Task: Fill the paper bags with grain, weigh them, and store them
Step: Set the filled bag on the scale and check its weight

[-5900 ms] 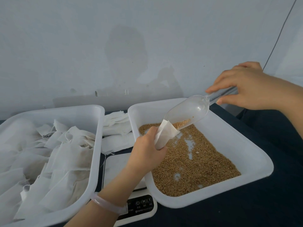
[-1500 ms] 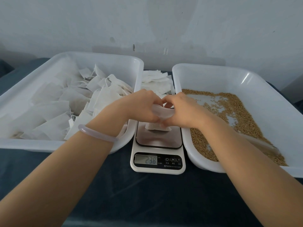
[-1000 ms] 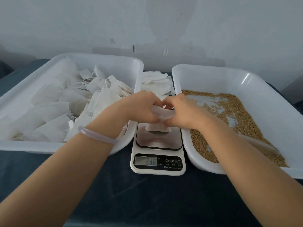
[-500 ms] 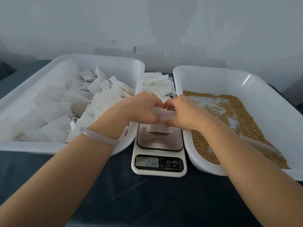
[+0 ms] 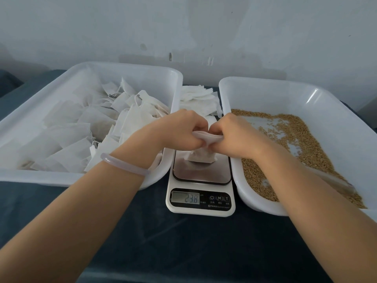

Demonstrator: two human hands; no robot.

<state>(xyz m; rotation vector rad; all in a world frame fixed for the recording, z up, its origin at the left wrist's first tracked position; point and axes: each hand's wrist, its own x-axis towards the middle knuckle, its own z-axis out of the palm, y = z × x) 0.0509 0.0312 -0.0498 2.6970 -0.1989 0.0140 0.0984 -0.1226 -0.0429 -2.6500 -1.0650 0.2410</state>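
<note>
A small white paper bag (image 5: pixel 201 156) filled with grain rests on the plate of a white kitchen scale (image 5: pixel 201 193), whose display reads 238. My left hand (image 5: pixel 179 129) and my right hand (image 5: pixel 234 135) both pinch the bag's top edge from either side, just above the plate. On the right, a white tub (image 5: pixel 336 111) holds brown grain (image 5: pixel 295 144). A clear plastic scoop (image 5: pixel 334 182) lies in that grain, partly hidden by my right forearm. On the left, another white tub (image 5: pixel 26 176) holds several filled paper bags (image 5: pixel 85 127).
A stack of flat empty paper bags (image 5: pixel 199 99) lies behind the scale, between the two tubs. Everything stands on a dark blue cloth (image 5: pixel 183 246) against a pale wall. The tubs flank the scale closely.
5.9 s ago my right hand poured grain from the scoop into the bag over the right tub. Since 1.5 s ago both hands stay on the bag's top; the reading holds at 238.
</note>
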